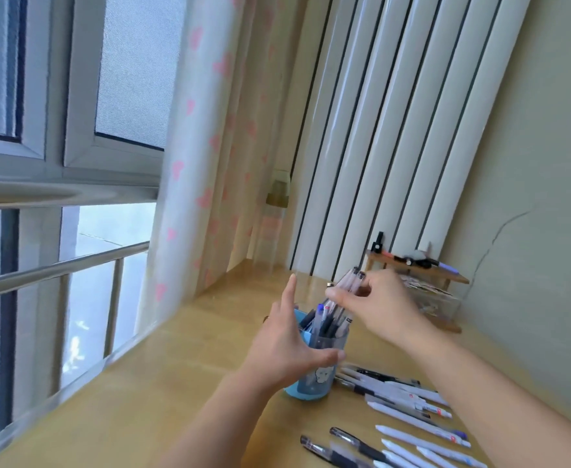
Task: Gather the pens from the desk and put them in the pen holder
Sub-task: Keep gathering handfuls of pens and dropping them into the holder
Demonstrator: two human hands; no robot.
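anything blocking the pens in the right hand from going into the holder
Only partly. The right hand holds a bunch of pens just above the pen holder. Pens already standing inside crowd the opening; the left hand steadies its side.

Desk (182, 383) with holder (311, 383), pens (412, 410).

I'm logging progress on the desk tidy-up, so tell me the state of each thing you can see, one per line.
Pen holder: upright on the desk, partly filled with pens.
Left hand: fingers straight, steadying the holder's side.
Right hand: grip pinching a bundle of pens, tips lowered into the holder.
Loose pens: lying flat on the desk, not yet gathered.
Window: closed.
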